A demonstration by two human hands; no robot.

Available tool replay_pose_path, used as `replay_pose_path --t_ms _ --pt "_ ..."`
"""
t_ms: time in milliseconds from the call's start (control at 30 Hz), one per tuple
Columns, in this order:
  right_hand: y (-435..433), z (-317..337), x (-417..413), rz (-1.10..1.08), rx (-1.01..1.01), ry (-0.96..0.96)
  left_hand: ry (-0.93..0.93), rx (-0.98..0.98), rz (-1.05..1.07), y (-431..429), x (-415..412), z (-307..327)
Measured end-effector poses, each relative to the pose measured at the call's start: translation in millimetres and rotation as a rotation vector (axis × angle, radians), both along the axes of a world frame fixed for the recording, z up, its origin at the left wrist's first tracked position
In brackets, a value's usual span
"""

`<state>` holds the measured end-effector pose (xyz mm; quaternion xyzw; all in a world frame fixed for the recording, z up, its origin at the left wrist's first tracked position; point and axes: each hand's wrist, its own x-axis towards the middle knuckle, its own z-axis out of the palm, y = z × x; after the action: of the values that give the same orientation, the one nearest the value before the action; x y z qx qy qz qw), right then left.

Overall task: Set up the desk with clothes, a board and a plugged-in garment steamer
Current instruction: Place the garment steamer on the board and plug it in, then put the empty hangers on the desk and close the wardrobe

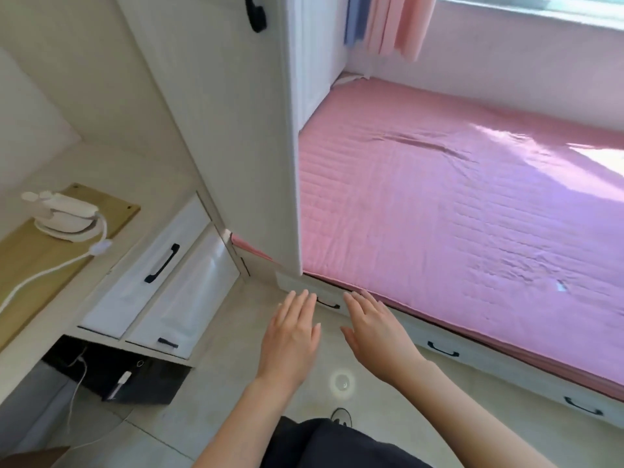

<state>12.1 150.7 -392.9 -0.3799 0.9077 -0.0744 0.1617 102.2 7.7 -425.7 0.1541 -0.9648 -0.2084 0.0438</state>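
A white garment steamer [64,216] rests on a light wooden board [37,251] lying on the pale desk [141,173] at the left. Its white cord [40,275] trails off the board toward the left edge of the view. My left hand [290,336] and my right hand [374,329] are stretched out flat over the floor, fingers apart and holding nothing, just in front of the bed base drawer [327,304] with a black handle. No clothes are in view.
White desk drawers [158,268] with black handles hang under the desk. A black bin [135,376] and a white cable sit below. A tall white cabinet panel [236,130] separates the desk from the pink bed [456,214]. Tiled floor [209,417] lies underfoot.
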Motion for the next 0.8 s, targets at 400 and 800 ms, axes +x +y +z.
replay_pose_path --t_ms 400,800 --pt "46 5 -111 -0.112 -0.005 0.033 0.037 -0.047 -0.135 35 -137 7" --pt "-34 6 -288 0.048 0.021 0.073 -0.01 -0.017 -0.028 -36 -286 10"
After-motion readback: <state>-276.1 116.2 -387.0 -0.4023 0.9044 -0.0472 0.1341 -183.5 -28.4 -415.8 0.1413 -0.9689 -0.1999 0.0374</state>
